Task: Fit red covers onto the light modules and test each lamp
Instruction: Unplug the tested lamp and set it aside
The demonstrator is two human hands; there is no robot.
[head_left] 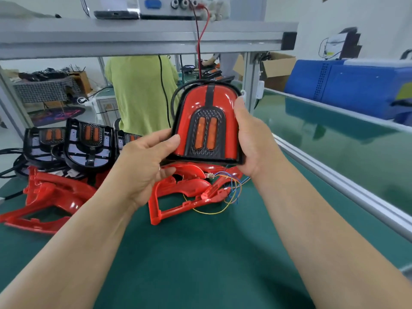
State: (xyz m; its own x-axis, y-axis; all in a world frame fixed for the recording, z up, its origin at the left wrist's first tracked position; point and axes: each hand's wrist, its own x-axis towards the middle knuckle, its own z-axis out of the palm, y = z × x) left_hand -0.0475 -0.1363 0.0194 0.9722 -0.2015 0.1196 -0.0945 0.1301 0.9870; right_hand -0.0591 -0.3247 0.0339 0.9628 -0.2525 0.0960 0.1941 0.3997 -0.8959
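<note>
Red glossy domed cover on black lamp module (pixel 206 126), held above green mat at 12 o'clock. Left hand (pixel 145 166) pinches lower-left edge; right hand (pixel 249 139) grips right edge. Risk: cover half-seated, pops off; trailing black cable (pixel 176 101) snags.

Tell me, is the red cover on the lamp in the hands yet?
On. The red cover fills the black rim of the held light module.

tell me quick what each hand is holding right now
Left hand: holds the covered lamp by its lower left edge.
Right hand: grips the same lamp's right side.
</note>
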